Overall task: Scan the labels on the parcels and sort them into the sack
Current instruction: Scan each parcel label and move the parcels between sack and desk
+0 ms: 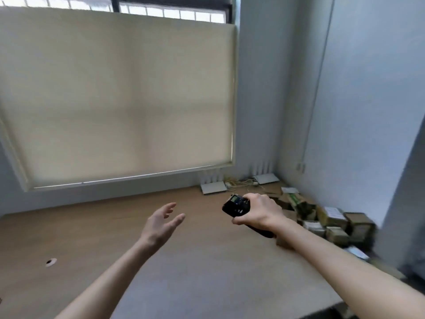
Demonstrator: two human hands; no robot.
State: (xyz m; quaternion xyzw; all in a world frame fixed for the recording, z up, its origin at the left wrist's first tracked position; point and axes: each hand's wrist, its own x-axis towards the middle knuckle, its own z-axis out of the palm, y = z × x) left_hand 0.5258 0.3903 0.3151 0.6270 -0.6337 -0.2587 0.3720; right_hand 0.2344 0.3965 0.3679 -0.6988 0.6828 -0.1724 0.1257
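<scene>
**Scanner in hand, parcels unsorted, no sack in sight**

The right hand [257, 211] has its fingers wrapped round a black scanner [236, 207], small screen facing up, held above the tabletop [184, 272] toward its far right. That grip is closed firmly on the handle. The left hand [161, 224] hangs in the air above the middle of the tabletop with fingers straight and spread, holding nothing and touching nothing.

The parcels [331, 222] sit in a loose heap of brown boxes along the right edge of the tabletop, running back toward the far right corner against the wall. Several show pale labels on top. None is in either hand, and none lies under the scanner, so judging by this the sorting looks early or between parcels: the heap is large, and the next step would be to take a box and read its label.

How many parcels are done cannot be told, because the sack does not appear anywhere in the view. It may lie outside the frame. The heap itself is blurred, so label text and the exact number of boxes cannot be made out, and the nearest boxes are partly covered by the right forearm. The scanner's screen is too small to read. The near right corner of the tabletop is cut off.

Two white routers [213, 187] and tangled cables rest at the far edge, below a blind [119, 100].
</scene>
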